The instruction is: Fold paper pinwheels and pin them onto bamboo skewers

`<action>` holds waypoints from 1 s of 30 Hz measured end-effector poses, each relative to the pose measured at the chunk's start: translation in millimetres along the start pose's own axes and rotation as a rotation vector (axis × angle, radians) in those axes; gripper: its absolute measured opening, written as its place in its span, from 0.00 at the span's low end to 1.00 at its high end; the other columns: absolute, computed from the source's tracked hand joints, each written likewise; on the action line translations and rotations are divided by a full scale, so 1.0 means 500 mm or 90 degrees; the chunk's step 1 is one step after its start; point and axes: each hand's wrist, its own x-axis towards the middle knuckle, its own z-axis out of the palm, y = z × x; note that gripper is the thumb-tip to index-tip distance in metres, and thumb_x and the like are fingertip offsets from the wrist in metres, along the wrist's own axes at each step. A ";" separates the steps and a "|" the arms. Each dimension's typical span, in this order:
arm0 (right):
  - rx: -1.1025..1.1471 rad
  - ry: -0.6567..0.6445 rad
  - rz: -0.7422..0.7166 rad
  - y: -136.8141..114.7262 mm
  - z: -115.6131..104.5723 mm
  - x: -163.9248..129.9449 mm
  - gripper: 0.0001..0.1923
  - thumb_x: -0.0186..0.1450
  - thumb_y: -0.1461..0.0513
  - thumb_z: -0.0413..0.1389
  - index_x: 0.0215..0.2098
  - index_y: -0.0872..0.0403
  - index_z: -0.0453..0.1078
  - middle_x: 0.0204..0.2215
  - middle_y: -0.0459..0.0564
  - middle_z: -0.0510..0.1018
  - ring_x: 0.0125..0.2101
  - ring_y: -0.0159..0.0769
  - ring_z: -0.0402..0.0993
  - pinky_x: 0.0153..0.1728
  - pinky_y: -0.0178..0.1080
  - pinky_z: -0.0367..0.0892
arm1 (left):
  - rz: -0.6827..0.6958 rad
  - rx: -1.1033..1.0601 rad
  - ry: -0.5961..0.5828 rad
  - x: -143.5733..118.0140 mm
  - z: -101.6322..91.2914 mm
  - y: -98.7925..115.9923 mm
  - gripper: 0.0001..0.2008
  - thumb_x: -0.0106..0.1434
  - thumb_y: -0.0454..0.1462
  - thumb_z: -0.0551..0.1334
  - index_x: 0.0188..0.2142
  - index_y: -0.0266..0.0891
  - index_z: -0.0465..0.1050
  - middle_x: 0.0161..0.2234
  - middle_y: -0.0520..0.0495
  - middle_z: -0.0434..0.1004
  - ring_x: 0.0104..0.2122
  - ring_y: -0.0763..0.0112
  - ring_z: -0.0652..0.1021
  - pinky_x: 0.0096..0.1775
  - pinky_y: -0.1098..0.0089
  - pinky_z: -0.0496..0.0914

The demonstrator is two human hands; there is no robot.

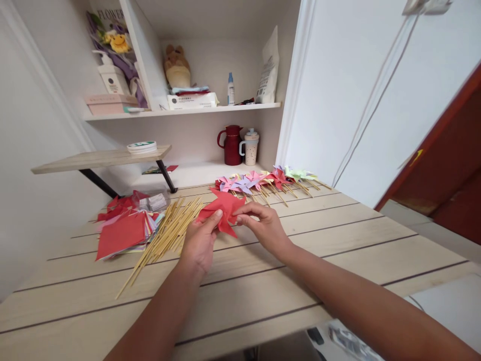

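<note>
The left hand (199,244), at seven o'clock, held the red pinwheel (225,200) between thumb and fingers above the table (244,301). Around that pinwheel, paper sheets (122,233) lay at nine o'clock, bare sticks (165,235) past eight, stick-mounted pinwheels (257,179) at two; the right hand (268,228) pinched its edge from four.

"FLOWER" reads in dark capitals on the pale backing (110,14); smaller print elsewhere is illegible.
</note>
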 end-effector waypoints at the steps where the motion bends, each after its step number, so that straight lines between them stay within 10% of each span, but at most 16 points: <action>1: 0.016 0.004 0.016 0.001 0.000 0.000 0.04 0.62 0.57 0.65 0.32 0.47 0.82 0.29 0.47 0.81 0.31 0.39 0.76 0.37 0.43 0.71 | -0.001 0.003 -0.002 -0.001 0.001 -0.002 0.14 0.49 0.35 0.77 0.35 0.33 0.83 0.37 0.41 0.86 0.38 0.65 0.83 0.46 0.66 0.76; 10: -0.049 -0.005 -0.070 0.006 -0.011 0.005 0.07 0.63 0.59 0.66 0.39 0.42 0.84 0.49 0.50 0.76 0.55 0.45 0.70 0.58 0.49 0.64 | 0.005 -0.058 -0.004 0.012 -0.006 0.006 0.15 0.51 0.34 0.76 0.39 0.35 0.82 0.42 0.41 0.85 0.38 0.66 0.83 0.42 0.66 0.78; 20: 0.065 -0.034 0.067 0.003 0.001 0.000 0.04 0.60 0.58 0.66 0.30 0.49 0.81 0.26 0.45 0.81 0.30 0.37 0.74 0.35 0.40 0.68 | -0.005 -0.012 -0.033 0.001 0.002 -0.010 0.16 0.49 0.35 0.77 0.38 0.35 0.82 0.40 0.41 0.85 0.40 0.64 0.83 0.47 0.64 0.75; 30: 0.036 -0.019 0.060 -0.008 0.000 -0.001 0.13 0.66 0.55 0.61 0.26 0.51 0.79 0.23 0.46 0.78 0.28 0.36 0.73 0.35 0.39 0.67 | 0.037 0.034 -0.023 -0.003 0.008 -0.012 0.19 0.46 0.39 0.79 0.38 0.36 0.83 0.38 0.42 0.86 0.39 0.63 0.82 0.46 0.64 0.75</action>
